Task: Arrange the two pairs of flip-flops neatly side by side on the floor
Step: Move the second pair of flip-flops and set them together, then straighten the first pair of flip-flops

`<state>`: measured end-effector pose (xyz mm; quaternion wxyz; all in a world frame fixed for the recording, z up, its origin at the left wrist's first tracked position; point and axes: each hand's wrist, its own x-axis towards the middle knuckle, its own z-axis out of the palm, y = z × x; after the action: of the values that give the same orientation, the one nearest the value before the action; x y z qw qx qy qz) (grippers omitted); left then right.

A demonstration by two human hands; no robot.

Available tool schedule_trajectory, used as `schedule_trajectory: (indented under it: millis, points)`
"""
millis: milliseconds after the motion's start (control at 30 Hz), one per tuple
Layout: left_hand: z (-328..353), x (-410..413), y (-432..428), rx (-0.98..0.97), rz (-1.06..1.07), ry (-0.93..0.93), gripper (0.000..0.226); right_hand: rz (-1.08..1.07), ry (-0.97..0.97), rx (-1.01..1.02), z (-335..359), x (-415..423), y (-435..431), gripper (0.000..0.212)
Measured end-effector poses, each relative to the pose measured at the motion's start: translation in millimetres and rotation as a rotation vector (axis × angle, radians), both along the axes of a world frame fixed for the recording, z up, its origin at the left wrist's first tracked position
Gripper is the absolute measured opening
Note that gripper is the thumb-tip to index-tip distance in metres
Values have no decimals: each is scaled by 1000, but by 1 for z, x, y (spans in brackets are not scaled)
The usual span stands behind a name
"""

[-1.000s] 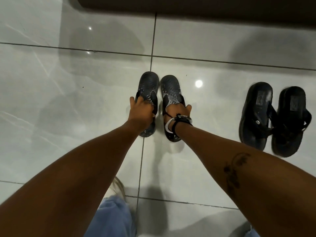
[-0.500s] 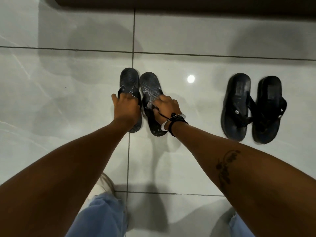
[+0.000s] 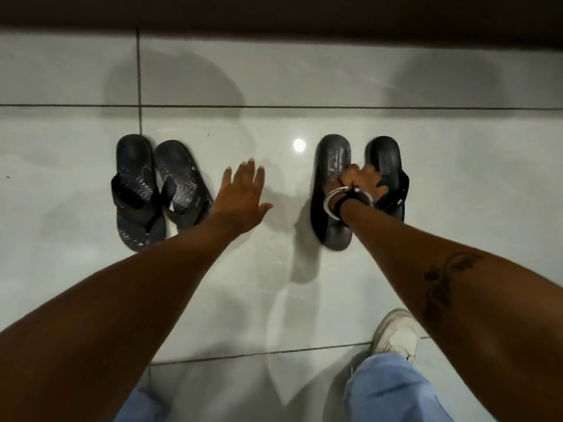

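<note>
Your right hand (image 3: 361, 181) pinches the straps of the black pair (image 3: 332, 190) mid-floor (image 3: 457, 178); your left hand (image 3: 242, 193) hovers spread beside the patterned pair (image 3: 143, 190) near the tile seam.

Glossy pale floor tiles (image 3: 304, 300), dark grout lines, bright light reflection (image 3: 299, 145), dark band (image 3: 274, 10) along top

We see a dim, greyish indoor frame lit from above, one small round glare spot (image 3: 299, 145) on the glossy floor (image 3: 457, 184), soft shadows under both arms, slight motion blur on the right hand (image 3: 361, 182), wide-angle stretch at edges.
</note>
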<state>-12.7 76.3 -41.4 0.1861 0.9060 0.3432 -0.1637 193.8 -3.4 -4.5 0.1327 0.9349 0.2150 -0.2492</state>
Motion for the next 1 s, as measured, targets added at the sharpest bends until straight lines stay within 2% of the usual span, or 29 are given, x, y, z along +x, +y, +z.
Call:
schedule_trajectory:
  millis: [133, 200, 300, 467, 767, 1000]
  points:
    - [-26, 54, -2, 3, -107, 29, 95, -85, 26, -130, -24, 40, -20, 48]
    - [-39, 68, -5, -12, -68, 48, 96, -114, 51, -126, -36, 47, -32, 34]
    - [-58, 77, -23, 12, -30, 81, 91, -85, 79, -61, -50, 51, -50, 30]
    - [-76, 76, -54, 14, 79, 105, 91, -1, 89, -32, -54, 64, -64, 8]
    - [-77, 84, -62, 1, 166, 68, 96, 70, -16, 90, -51, 107, -72, 22]
    - [-79, 87, -61, 11, 169, 113, 98, 33, -69, 120, -46, 153, -47, 9]
